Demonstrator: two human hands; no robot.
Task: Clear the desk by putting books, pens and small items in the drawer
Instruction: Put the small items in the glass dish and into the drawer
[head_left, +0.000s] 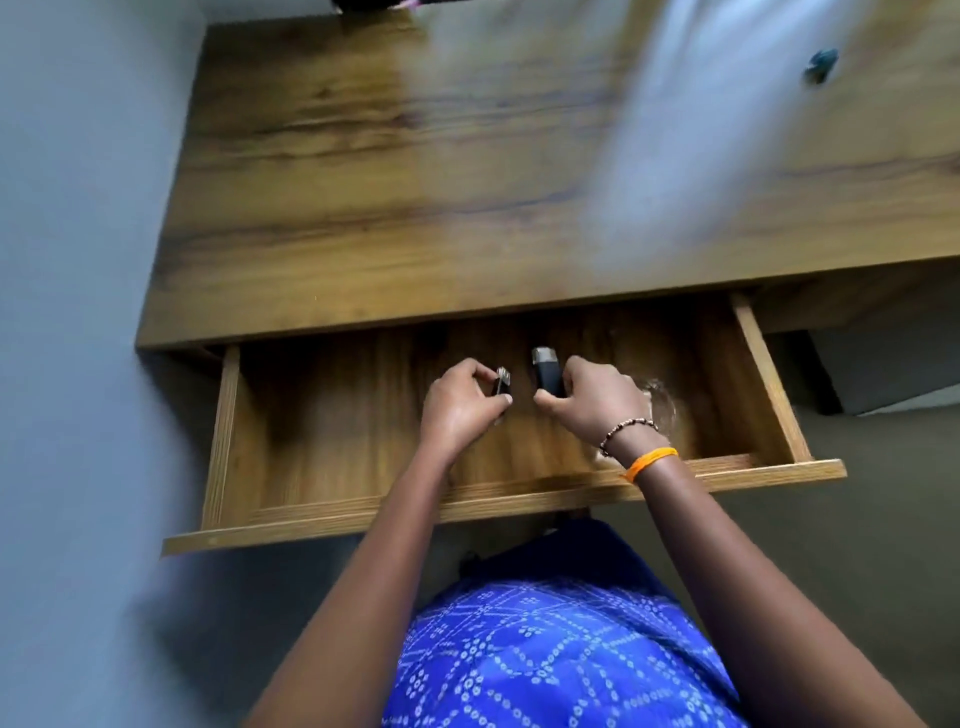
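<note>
Now, from the left: a grey wall runs down beside the wooden bench, and below the bench's front edge the drawer is pulled out wide. Over the drawer's wooden floor, the left hand pinches a small dark item with a silver end between thumb and curled fingers; it is too small and blurred to name, and no writing can be read on it. Just beside it, apart by a narrow gap, the right hand grips a larger black item with a metallic top, standing roughly upright in the fingers, again with no legible label. Both hands are inside the drawer near its middle. On the right wrist sit a beaded bracelet and an orange thread band. Something clear and glassy shows behind the right hand, too blurred to identify. Far right on the bench top, a small teal object lies alone. Below, blue patterned clothing fills the foreground.
</note>
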